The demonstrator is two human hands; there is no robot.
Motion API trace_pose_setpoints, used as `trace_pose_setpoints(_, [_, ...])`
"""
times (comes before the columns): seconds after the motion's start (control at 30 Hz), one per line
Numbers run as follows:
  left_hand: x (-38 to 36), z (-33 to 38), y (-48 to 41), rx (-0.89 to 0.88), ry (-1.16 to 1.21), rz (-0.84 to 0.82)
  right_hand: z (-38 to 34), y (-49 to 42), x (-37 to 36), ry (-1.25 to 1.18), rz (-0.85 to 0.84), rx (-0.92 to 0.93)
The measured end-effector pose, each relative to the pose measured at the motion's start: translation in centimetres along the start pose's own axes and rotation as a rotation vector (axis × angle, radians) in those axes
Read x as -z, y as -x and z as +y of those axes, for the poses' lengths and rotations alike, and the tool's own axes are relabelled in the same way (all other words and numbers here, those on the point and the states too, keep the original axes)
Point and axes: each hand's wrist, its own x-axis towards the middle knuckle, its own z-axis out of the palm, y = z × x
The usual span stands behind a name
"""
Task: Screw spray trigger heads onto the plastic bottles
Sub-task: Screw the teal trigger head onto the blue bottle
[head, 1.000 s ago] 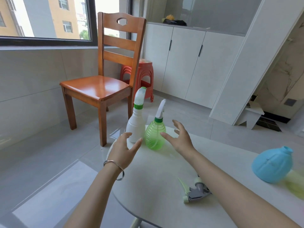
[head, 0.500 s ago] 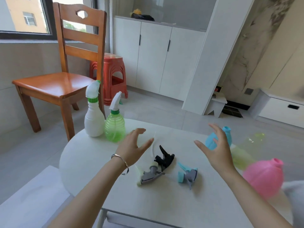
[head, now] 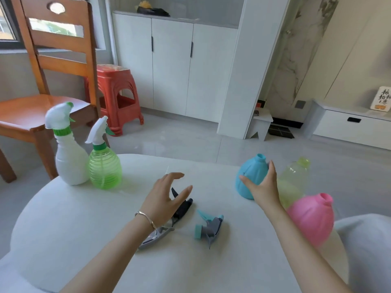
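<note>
At desk's (head: 84, 229) 2 o'clock | right hand (head: 262, 187) has swung from capped green bottle (head: 104, 168) to blue bottle (head: 248, 176), fingers spread against it | left hand (head: 165, 199) open above black trigger head (head: 183, 208) | next assembly starting

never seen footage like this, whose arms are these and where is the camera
No machine: a person's two bare arms, filmed by a camera on their head looking down. On the white table stand a white plastic bottle and a green ribbed bottle, trigger heads fitted. Lying loose: a black trigger head, a grey-and-teal head, a pale grey head. A blue round bottle, clear yellowish bottle and pink round bottle lack heads. The left hand hovers open over the black one; the right hand spreads open at the blue bottle. Nothing is gripped.
</note>
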Motion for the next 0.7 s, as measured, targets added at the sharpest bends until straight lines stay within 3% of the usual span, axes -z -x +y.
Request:
trace_pose_setpoints(0.17, [-0.4, -0.4, -0.5, 0.016, 0.030, -0.013, 0.9, -1.0, -1.2, 0.086, 0.070, 0.021])
trace_pose_setpoints(0.43, [0.1, -0.2, -0.1, 0.012, 0.080, -0.027, -0.8, 1.2, -2.1, -0.011, 0.062, 0.018])
trace_pose_setpoints(0.53, [0.8, 0.6, 0.3, 0.130, 0.340, -0.065, -4.6, 3.3, -2.8, -0.315, -0.019, 0.048])
trace_pose_setpoints(0.7, [2.4, 1.5, 0.9, 0.331, 0.865, -0.252, -9.1, 7.6, -4.7, -0.619, -0.365, -0.042])
